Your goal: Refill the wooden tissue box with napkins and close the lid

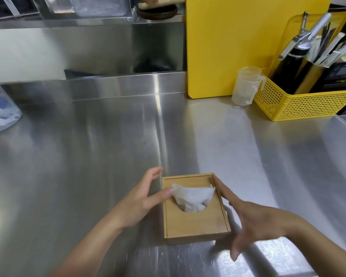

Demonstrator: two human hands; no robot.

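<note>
The wooden tissue box (196, 222) sits on the steel counter near the front, its sliding lid in place over the top. A white napkin (192, 195) sticks up through the round hole in the lid. My left hand (142, 198) is at the box's left side with fingers spread, the thumb tip touching the napkin's left corner. My right hand (248, 218) lies along the box's right edge, fingers extended and apart, the index finger resting on the rim. Neither hand grips anything.
A steel counter (88, 156) spreads around the box. At the back right stand a yellow cutting board (228, 47), a clear measuring jug (246, 86) and a yellow mesh basket (300, 104) holding bottles and utensils. A plastic bag (0, 110) sits at the left edge.
</note>
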